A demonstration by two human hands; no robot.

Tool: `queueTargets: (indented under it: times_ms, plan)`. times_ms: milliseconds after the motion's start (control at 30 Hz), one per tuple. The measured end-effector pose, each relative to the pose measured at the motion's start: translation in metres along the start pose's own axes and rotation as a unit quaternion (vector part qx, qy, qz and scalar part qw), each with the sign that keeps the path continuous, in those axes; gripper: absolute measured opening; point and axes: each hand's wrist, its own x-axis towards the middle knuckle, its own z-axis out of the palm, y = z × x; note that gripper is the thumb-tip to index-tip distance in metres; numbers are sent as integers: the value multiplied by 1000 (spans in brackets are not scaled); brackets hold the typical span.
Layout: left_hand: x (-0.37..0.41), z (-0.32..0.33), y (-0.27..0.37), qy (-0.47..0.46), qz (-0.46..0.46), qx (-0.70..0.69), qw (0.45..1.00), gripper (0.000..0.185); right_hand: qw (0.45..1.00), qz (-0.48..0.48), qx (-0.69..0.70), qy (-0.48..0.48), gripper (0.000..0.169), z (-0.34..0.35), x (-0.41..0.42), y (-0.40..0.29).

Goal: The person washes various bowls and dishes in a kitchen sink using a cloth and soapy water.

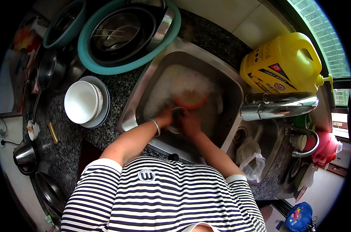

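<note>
Both my hands are low in a stainless steel sink [233, 132] that holds sudsy water. My left hand [164, 116], with a silver bracelet at the wrist, grips the left side of a small round bowl [175, 129]. My right hand [190, 123] is at the bowl's right side, its fingers reaching over the opening; whether it grips or only rubs the bowl is hard to tell. Just beyond them, an orange-red rimmed dish [192, 100] lies in the suds. A pale curved thing, partly under water, is at the basin's right side.
White bowls [80, 101] are stacked on the left counter. Behind them stands a turquoise basin [129, 69] of pans. A chrome faucet [280, 108] and yellow detergent jug [280, 63] are at the right, above a smaller sink holding a plastic bag [252, 162].
</note>
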Motion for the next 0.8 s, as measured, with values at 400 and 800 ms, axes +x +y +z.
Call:
queueTargets:
  times_ms: [400, 800]
  plan:
    - [-76, -9, 19, 218, 321, 215, 896, 60, 970, 166, 8, 177, 32, -49, -67, 9]
    - [-170, -18, 40, 295, 546, 300, 724, 70, 919, 15, 111, 379, 29, -99, -62, -27]
